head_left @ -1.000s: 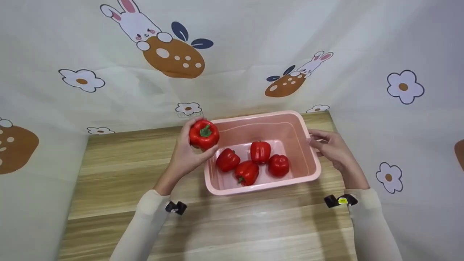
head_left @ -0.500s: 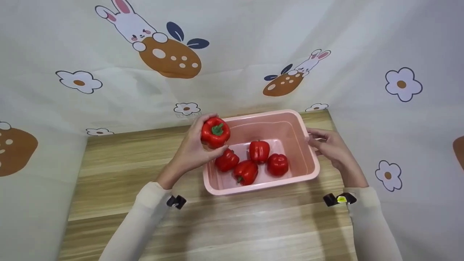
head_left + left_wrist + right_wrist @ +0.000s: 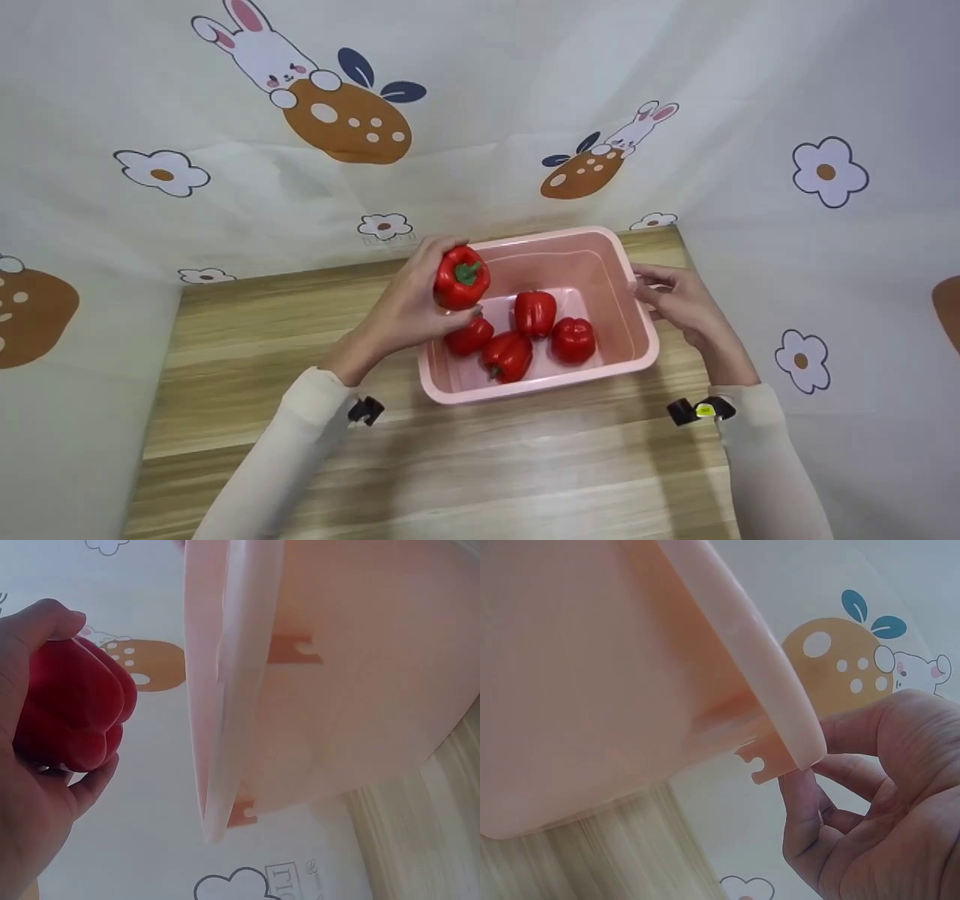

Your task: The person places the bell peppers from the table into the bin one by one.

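My left hand (image 3: 411,301) grips a red bell pepper (image 3: 459,280), green stem up, above the left end of a pink plastic basin (image 3: 600,289). In the left wrist view, thumb and fingers wrap round the smooth pepper (image 3: 75,701) outside the basin's rim (image 3: 241,690). Several more red bell peppers lie on the basin floor, among them one pepper (image 3: 574,341) at the right and another pepper (image 3: 469,335) partly covered by my left thumb. With thumb and fingertips, my right hand (image 3: 686,304) pinches the basin's right rim; the right wrist view shows this hand (image 3: 900,795) at the rim's corner.
The basin stands on a wood-grain table (image 3: 480,472) near its back edge. A pale cloth (image 3: 465,90) printed with rabbits and flowers hangs behind and along both sides. Black wrist cameras sit at both cuffs.
My left hand has carried the bell pepper to the right, from the basin's left edge to over its left end. The right hand keeps its hold on the rim.
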`<action>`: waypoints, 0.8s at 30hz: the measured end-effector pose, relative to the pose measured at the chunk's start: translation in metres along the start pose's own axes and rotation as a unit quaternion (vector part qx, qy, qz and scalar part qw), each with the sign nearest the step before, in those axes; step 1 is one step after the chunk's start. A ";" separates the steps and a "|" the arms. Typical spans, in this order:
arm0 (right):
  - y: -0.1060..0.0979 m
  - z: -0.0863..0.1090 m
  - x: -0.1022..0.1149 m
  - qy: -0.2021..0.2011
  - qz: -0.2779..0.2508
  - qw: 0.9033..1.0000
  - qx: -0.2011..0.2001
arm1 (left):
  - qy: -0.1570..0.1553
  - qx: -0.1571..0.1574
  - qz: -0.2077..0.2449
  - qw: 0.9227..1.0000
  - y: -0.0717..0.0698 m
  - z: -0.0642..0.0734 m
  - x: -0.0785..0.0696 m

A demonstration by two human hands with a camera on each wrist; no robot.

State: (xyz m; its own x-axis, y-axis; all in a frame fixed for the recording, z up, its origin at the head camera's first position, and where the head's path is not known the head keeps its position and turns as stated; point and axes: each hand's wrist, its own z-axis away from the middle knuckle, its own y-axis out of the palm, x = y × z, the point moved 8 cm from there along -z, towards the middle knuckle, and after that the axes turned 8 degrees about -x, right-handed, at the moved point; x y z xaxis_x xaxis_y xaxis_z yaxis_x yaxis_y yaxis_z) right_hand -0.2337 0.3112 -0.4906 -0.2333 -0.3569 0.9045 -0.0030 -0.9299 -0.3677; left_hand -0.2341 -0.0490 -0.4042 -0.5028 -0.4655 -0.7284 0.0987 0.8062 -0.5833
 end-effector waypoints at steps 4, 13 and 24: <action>-0.001 -0.001 0.000 -0.004 0.000 1.000 -0.004 | 0.015 0.009 -0.031 0.999 0.003 -0.002 -0.003; 0.002 -0.001 0.003 -0.009 -0.007 1.000 -0.001 | 0.015 0.054 -0.068 0.996 0.007 -0.002 -0.003; 0.000 0.002 0.003 -0.009 0.003 1.000 -0.004 | 0.000 0.095 -0.094 0.991 0.009 -0.004 -0.002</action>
State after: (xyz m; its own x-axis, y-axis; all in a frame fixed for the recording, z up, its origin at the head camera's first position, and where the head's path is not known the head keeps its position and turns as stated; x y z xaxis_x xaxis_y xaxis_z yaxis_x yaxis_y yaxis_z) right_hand -0.2330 0.3102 -0.4872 -0.2162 -0.3638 0.9060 -0.0094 -0.9272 -0.3745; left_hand -0.2357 -0.0393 -0.4062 -0.5283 -0.6002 -0.6006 0.1634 0.6222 -0.7656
